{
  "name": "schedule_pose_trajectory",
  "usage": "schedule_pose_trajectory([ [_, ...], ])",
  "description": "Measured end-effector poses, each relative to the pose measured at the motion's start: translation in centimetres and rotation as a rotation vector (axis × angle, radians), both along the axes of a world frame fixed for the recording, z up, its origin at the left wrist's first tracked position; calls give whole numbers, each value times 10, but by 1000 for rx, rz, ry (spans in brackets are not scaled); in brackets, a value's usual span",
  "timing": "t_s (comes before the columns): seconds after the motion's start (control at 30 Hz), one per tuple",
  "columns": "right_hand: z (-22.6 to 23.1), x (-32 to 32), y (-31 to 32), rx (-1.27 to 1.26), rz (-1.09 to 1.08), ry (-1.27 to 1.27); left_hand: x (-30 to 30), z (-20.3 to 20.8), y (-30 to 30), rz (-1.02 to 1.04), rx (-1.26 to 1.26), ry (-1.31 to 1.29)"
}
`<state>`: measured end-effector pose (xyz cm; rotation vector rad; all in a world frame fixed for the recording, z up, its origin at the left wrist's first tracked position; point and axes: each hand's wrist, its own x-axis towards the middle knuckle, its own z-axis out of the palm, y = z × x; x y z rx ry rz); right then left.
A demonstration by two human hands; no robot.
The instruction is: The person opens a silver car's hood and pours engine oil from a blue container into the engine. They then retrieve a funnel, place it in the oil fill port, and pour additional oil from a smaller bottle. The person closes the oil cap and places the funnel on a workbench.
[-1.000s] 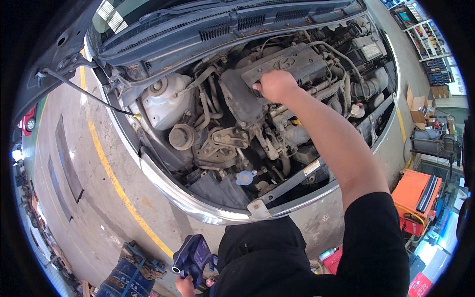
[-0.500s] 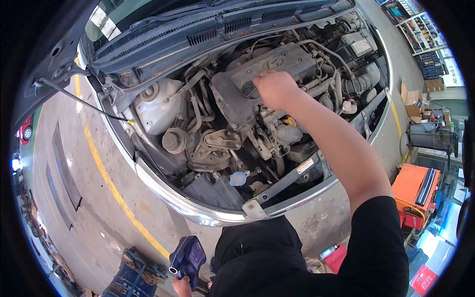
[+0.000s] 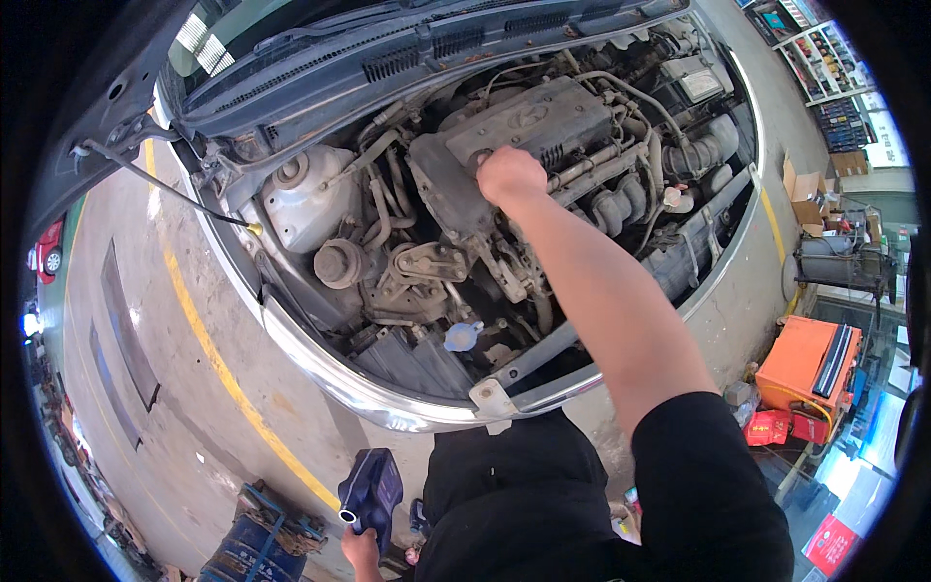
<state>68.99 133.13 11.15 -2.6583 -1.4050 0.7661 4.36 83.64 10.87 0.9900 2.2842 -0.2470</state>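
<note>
Right hand (image 3: pixel 511 177) was curled in at dark round cap (image 3: pixel 481 156) on engine cover (image 3: pixel 564 105); fingertips hidden, couldn't tell grip. Left hand (image 3: pixel 362 546) was wrapped round boxy purple plastic jug (image 3: pixel 376 490), down low, well apart from engine. Done so far: prop rod (image 3: pixel 160 184) was up, jug mouth looked uncapped. Left: nothing poured, cap apparently still on. Cover was dusty, matte; intake hose (image 3: pixel 710 143) ribbed.

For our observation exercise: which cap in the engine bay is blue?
The pale-blue cap, lowest in view; the round reservoir cap, up and left of it, is dull grey-brown.
</note>
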Motion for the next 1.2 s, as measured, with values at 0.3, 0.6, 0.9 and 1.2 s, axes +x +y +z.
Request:
schedule_pose_trajectory([
  [0.3,21,-39,-282,-197,387,1053,124,-5,-114,279,133,106],
  [0.6,1,-93,-506,-937,838,1140,303,81,-311,870,221,114],
  [0.9,-28,-175,-542,-1060,1604,492,504,106,-517,1614,410,304],
  [1.2,1,-303,-799,-917,1985,476,658,86,-675,2192,660,616],
])
